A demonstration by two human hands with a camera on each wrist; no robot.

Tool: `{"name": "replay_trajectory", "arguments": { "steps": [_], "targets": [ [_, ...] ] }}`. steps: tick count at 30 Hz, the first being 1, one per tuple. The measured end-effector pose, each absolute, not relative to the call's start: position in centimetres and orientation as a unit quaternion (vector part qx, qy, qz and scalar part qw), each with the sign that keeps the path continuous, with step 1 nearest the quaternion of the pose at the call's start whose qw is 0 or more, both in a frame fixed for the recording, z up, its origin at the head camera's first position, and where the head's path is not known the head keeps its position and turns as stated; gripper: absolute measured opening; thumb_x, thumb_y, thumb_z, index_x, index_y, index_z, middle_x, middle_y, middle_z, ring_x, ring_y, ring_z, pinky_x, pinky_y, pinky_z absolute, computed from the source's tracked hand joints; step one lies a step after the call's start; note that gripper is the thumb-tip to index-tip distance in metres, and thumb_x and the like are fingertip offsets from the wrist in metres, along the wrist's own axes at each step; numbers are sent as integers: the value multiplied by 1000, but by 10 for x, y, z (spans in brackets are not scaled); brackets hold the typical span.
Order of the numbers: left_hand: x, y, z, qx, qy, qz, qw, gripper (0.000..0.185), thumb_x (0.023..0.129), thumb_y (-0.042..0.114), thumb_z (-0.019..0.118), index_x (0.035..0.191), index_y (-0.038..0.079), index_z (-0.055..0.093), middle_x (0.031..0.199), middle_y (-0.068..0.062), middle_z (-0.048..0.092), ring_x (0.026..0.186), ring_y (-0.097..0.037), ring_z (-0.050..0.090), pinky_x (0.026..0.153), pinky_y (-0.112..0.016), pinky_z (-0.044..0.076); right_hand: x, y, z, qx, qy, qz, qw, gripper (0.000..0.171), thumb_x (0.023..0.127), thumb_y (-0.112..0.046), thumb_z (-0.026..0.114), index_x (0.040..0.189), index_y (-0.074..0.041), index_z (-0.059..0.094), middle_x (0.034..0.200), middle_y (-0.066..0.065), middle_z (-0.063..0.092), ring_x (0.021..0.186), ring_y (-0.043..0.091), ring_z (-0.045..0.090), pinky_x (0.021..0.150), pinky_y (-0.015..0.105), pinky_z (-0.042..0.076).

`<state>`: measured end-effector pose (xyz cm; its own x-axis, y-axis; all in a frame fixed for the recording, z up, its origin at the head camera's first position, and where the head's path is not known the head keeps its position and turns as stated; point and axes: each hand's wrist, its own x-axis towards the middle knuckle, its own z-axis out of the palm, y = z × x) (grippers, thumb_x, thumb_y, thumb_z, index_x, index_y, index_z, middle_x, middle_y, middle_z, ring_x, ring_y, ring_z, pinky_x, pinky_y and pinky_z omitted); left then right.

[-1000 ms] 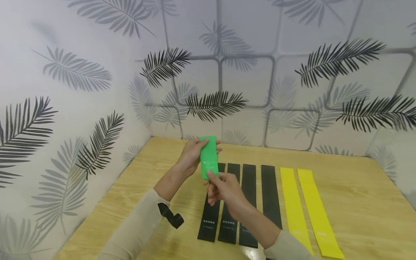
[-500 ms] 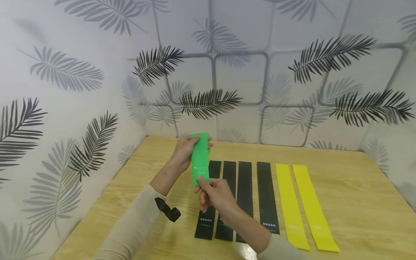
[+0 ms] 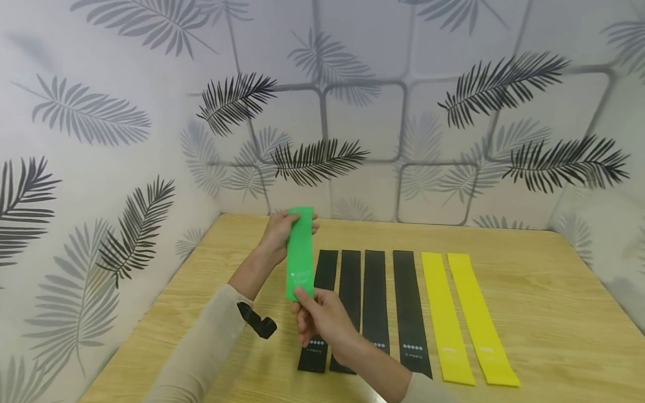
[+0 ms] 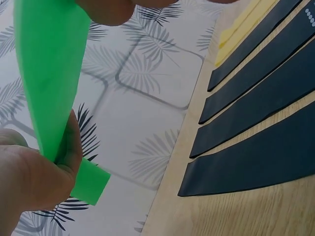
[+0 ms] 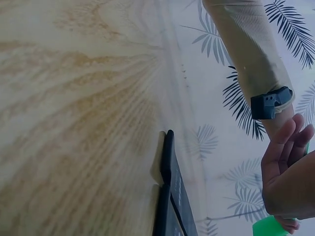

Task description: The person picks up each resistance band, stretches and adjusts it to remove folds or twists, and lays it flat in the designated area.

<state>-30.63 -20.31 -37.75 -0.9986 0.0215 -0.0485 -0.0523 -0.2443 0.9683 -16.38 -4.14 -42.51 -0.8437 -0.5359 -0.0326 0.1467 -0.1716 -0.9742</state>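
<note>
A green resistance band [image 3: 300,246] is held up lengthwise between both hands, above the left side of the table. My left hand [image 3: 276,234] grips its upper end, thumb on the front face and fingers behind. At the lower end, my right hand [image 3: 330,322] pinches the band between thumb and fingers, just below a printed row of small dots. The left wrist view shows the band [image 4: 51,69] running down into the left hand [image 4: 37,174], with a short green piece sticking out past the fingers. In the right wrist view only a bit of the green band [image 5: 268,226] shows.
Several black resistance bands [image 3: 375,296] lie side by side on the wooden table [image 3: 544,302], partly behind the right hand and forearm. Two yellow bands [image 3: 445,313] lie to their right. A leaf-patterned wall [image 3: 363,123] stands behind the table and another at the left.
The right hand has moved down and away from the left hand, so more of the green band's length shows, now straight. Both hands sit further left in the view, which has itself shifted.
</note>
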Motion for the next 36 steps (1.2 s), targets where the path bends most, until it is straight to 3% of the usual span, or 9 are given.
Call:
{"name": "replay_trajectory", "arguments": {
  "steps": [5, 10, 18, 24, 29, 33, 36],
  "targets": [
    [-309, -200, -380, -4, 590, 806, 45, 43, 114, 12, 30, 142, -12, 53, 139, -30, 58, 87, -18, 75, 86, -32, 62, -162, -40, -430, -150, 589, -758, 236, 42, 110, -43, 49, 93, -6, 60, 64, -3, 59, 48, 10, 59, 51, 25, 54],
    [-313, -197, -380, -4, 596, 801, 54, 42, 114, 14, 34, 141, -13, 53, 137, -28, 57, 84, -15, 73, 85, -29, 62, -158, -40, -434, -141, 585, -762, 239, 35, 112, -37, 47, 94, -9, 61, 68, -2, 59, 49, 10, 59, 51, 26, 54],
    [-325, -199, -387, -13, 621, 781, 66, 42, 114, 11, 38, 149, -10, 44, 144, -29, 55, 95, -21, 74, 86, -30, 62, -146, -43, -446, -133, 597, -748, 259, 34, 110, -28, 53, 98, 0, 67, 65, -1, 61, 48, 8, 60, 48, 23, 53],
    [-338, -211, -402, -37, 641, 765, 56, 45, 114, 10, 37, 154, -8, 34, 146, -33, 51, 88, -18, 74, 84, -30, 62, -134, -52, -457, -118, 598, -741, 280, 35, 108, -24, 57, 102, 7, 72, 59, -1, 59, 44, 7, 58, 43, 22, 51],
    [-349, -217, -419, -49, 693, 716, 70, 47, 114, 14, 38, 156, -8, 33, 145, -31, 53, 107, -29, 73, 92, -34, 61, -128, -57, -463, -92, 610, -738, 273, 37, 108, -26, 57, 102, 7, 73, 56, -1, 59, 41, 8, 59, 40, 22, 50],
    [-354, -222, -436, -73, 754, 648, 85, 51, 113, 16, 43, 158, -6, 33, 151, -26, 49, 131, -36, 60, 103, -38, 54, -123, -62, -469, -51, 616, -734, 282, 37, 108, -29, 57, 100, 2, 76, 55, -2, 58, 40, 7, 58, 39, 21, 48],
    [-355, -226, -447, -83, 787, 606, 83, 50, 111, 16, 48, 155, -6, 40, 153, -25, 46, 136, -39, 53, 110, -43, 49, -119, -66, -473, -17, 614, -733, 292, 35, 108, -28, 57, 97, 0, 76, 54, -4, 56, 39, 5, 56, 38, 20, 46]
  ]
}}
